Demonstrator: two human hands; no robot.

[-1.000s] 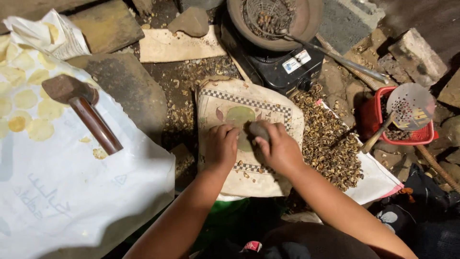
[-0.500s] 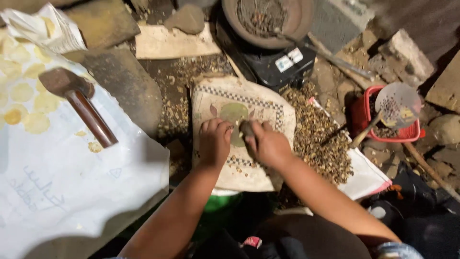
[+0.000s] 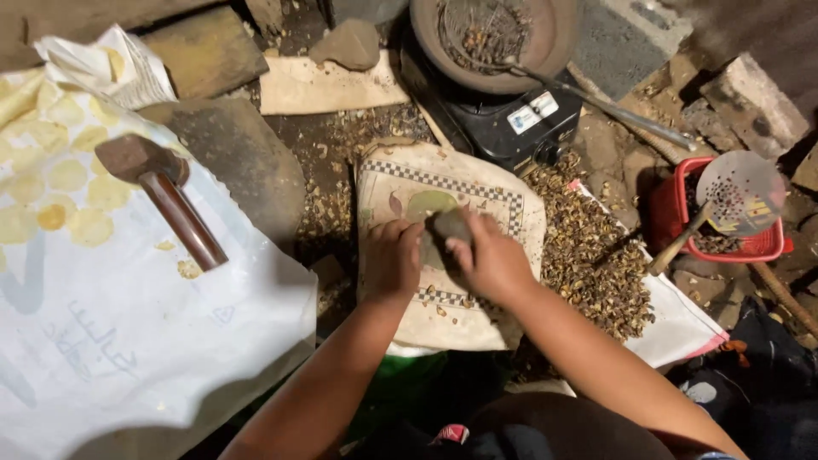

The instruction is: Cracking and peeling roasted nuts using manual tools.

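My right hand (image 3: pixel 494 260) grips a dark rounded stone (image 3: pixel 445 227) and holds it over the middle of a cream cloth-covered pad (image 3: pixel 447 183) with a checked border and a green round patch. My left hand (image 3: pixel 392 255) rests on the pad just left of the stone, fingers curled down; what lies under them is hidden. Small bits of shell (image 3: pixel 430 294) lie on the pad near my hands.
A heap of brown nut shells (image 3: pixel 588 247) lies right of the pad. Behind it stands a black burner (image 3: pixel 511 119) with a pan and wire basket. A red basket (image 3: pixel 763 247) with a skimmer is far right. A hammer (image 3: pixel 162 192) lies on white sheeting (image 3: pixel 128 341) with yellow flattened discs (image 3: pixel 64 175).
My right hand has lifted the stone slightly and shifted it over the pad; the left hand stays beside it. The camera has moved a little.
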